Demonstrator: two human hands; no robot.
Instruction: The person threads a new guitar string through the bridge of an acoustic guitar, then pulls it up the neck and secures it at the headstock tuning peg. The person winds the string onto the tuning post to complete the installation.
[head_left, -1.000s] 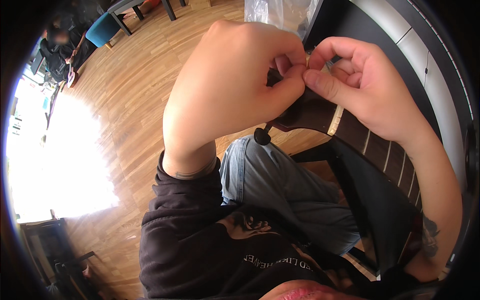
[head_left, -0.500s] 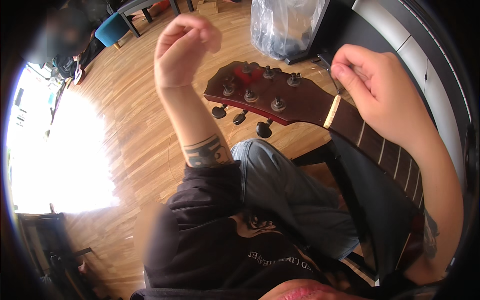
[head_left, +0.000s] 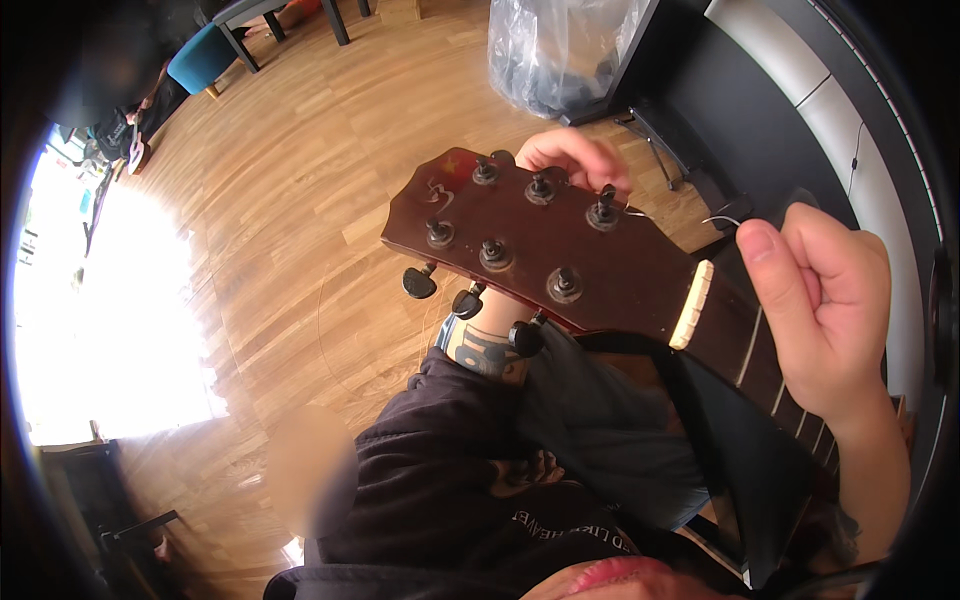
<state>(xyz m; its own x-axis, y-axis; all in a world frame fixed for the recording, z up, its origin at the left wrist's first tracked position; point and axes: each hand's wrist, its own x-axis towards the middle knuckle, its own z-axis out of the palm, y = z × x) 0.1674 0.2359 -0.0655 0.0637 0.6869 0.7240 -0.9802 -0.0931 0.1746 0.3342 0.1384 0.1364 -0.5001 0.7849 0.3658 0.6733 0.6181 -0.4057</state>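
A guitar headstock (head_left: 540,245), dark reddish brown with several tuning posts and black tuning keys, crosses the middle of the view. Its pale nut (head_left: 692,305) sits where the fretboard (head_left: 750,345) starts; no strings show over the frets. My left arm passes beneath the headstock, and my left hand (head_left: 570,155) comes up at its far edge. Those fingers are curled beside the tuning post closest to the nut; what they grip is hidden. Above the fretboard, my right hand (head_left: 825,300) is closed, thumb against forefinger, on a thin guitar string (head_left: 724,219) that curves toward that post.
A clear plastic bag (head_left: 560,55) stands on the wooden floor (head_left: 290,220) at the back. A black and white keyboard instrument (head_left: 800,60) runs along the right. A blue stool (head_left: 203,58) is far left, a black frame (head_left: 95,500) near left. Bright light falls on the left.
My left hand has gone from above the headstock to under and behind it. My right hand has moved right and down, away from the nut. The headstock appears slightly lower and larger.
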